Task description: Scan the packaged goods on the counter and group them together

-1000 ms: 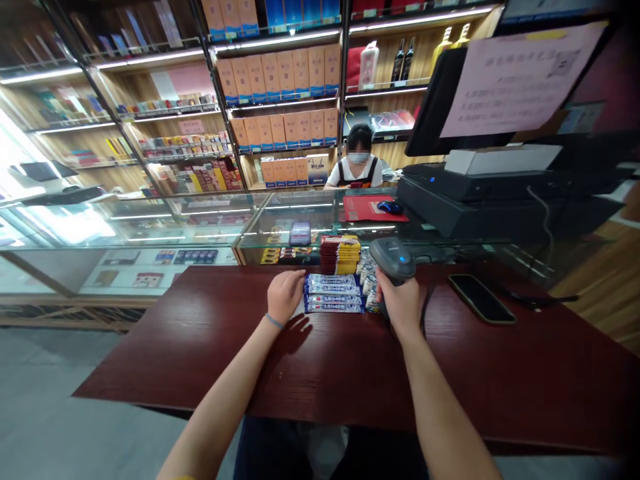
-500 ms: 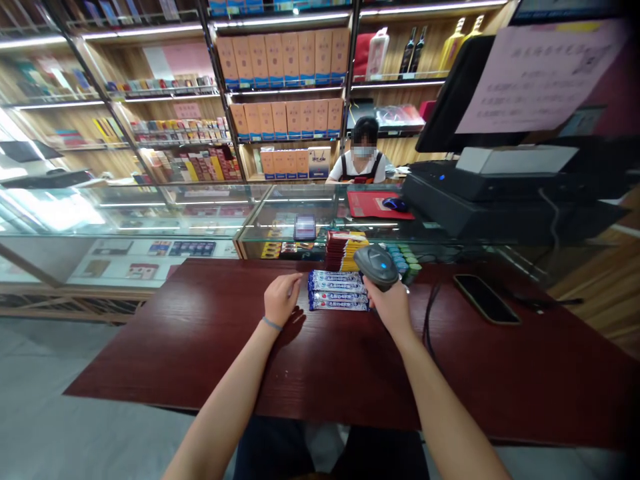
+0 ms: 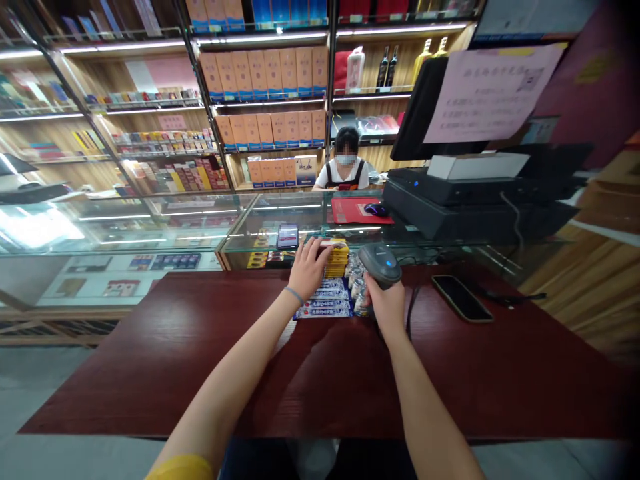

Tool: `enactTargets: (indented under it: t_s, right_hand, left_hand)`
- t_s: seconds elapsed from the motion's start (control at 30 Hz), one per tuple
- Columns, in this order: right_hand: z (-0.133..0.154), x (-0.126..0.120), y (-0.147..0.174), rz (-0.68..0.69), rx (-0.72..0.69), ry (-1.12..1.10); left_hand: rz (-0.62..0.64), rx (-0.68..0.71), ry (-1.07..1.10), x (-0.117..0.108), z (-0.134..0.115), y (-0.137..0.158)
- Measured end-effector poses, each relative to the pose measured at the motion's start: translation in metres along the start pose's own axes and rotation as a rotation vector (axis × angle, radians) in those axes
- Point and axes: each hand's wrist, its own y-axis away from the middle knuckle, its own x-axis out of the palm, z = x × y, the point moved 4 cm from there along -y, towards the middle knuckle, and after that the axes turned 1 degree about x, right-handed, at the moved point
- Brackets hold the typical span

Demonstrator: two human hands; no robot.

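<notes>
The right hand (image 3: 387, 307) is closed around a handheld scanner (image 3: 380, 260), whose rounded grey head shows a small blue light on top. Taking the blue-and-white packets (image 3: 325, 309) as the clock's centre, with twelve away from the wearer, the scanner is at two o'clock, above the dark red table (image 3: 200, 340). The packets are slim and glossy, laid lengthwise in rows with printed lettering. At twelve o'clock is a neat stack (image 3: 337, 268) with bright yellow, layered edges. The left hand (image 3: 307, 267), at eleven, curves its fingers over the stack's top; whether they grip cannot be told. Small silvery containers (image 3: 357, 285) are bunched at two, just beside the packets.
</notes>
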Motion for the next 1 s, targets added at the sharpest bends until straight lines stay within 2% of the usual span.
enactTargets:
  t_s: [0.13,0.27,0.37,0.57,0.7,0.8,0.9,1.0]
  right_hand:
    - [0.000,-0.006,-0.003,-0.031,0.133,-0.130]
    - [0.008,-0.010,-0.003,-0.051,0.153,-0.174]
    - [0.009,-0.010,-0.003,-0.047,0.143,-0.149]
    - [0.007,-0.009,-0.004,-0.037,0.157,-0.144]
    - [0.009,-0.011,-0.002,-0.052,0.135,-0.147]
    - [0.012,-0.011,0.001,-0.059,0.108,-0.135]
    - [0.017,-0.008,0.007,-0.081,0.083,-0.135]
    - [0.021,-0.003,0.013,-0.100,0.052,-0.119]
  left_hand:
    - [0.113,0.010,-0.048,0.014,-0.013,-0.031]
    - [0.229,-0.028,-0.091,0.026,-0.021,-0.042]
    - [0.261,-0.030,-0.115,0.029,-0.024,-0.041]
    - [0.198,0.048,-0.079,0.016,-0.023,-0.041]
    - [0.010,0.064,0.116,-0.004,-0.010,-0.030]
    - [-0.179,-0.142,0.342,-0.020,0.011,-0.003]
    - [-0.381,-0.498,0.622,-0.028,0.037,0.037]
    - [-0.529,-0.784,1.018,-0.027,0.060,0.079]
